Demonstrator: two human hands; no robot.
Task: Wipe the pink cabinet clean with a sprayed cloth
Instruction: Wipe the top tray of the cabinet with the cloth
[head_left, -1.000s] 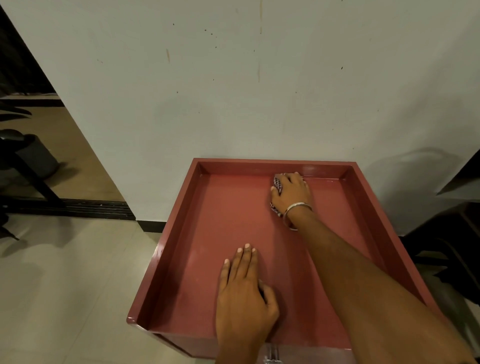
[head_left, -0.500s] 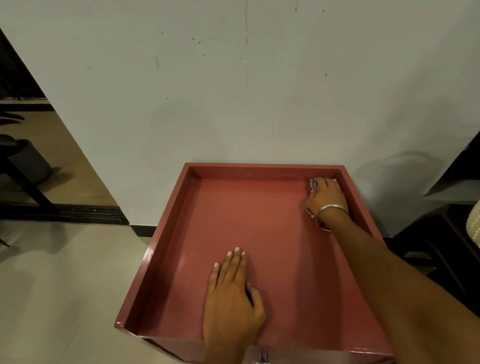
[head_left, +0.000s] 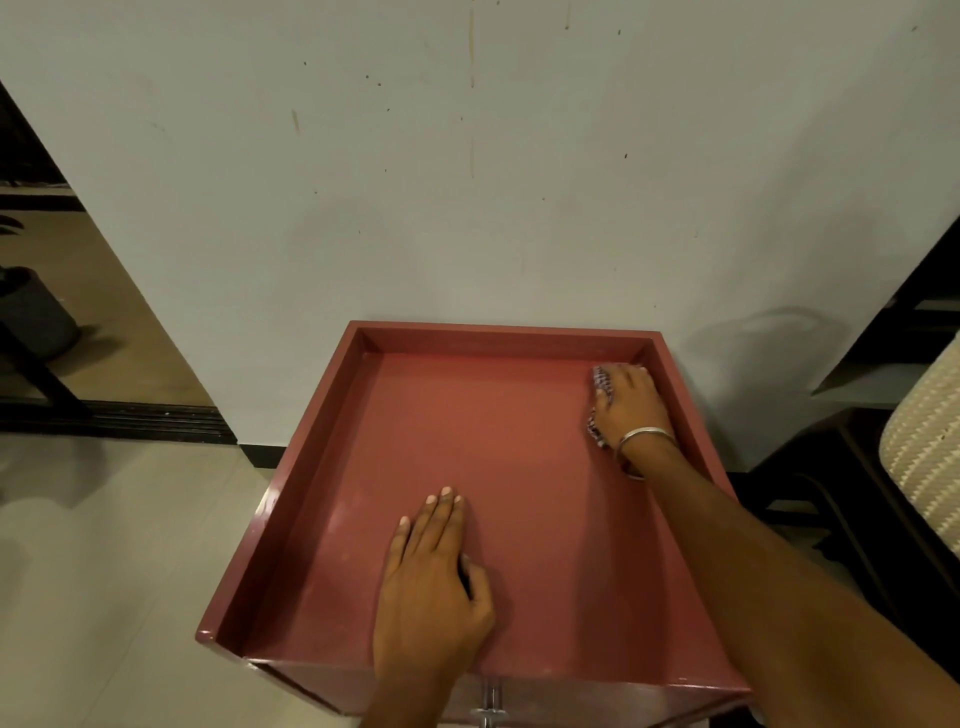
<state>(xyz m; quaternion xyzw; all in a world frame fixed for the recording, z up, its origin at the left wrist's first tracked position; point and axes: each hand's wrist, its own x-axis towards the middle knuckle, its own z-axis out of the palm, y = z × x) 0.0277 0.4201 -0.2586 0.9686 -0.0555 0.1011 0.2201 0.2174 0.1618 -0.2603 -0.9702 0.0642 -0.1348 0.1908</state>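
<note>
Now I see the right hand (head_left: 629, 402) pressing the cloth (head_left: 601, 385) into the far right corner of the cabinet (head_left: 322, 452) top, fingers curled over it; the left hand (head_left: 432, 582) rests flat, fingers straight, near the front edge.

Your pink cabinet (head_left: 498, 467): smooth, semi-gloss painted top. Your cloth (head_left: 601, 382): patterned woven fabric. Wrist bangle (head_left: 644, 434): shiny metal.

The left hand (head_left: 434, 587) lies flat, fingers straight and together, thumb tucked alongside. The right arm reaches forward; the right hand (head_left: 631, 402) is cupped palm-down, fingers apparently curled over a cloth (head_left: 601, 382).
</note>
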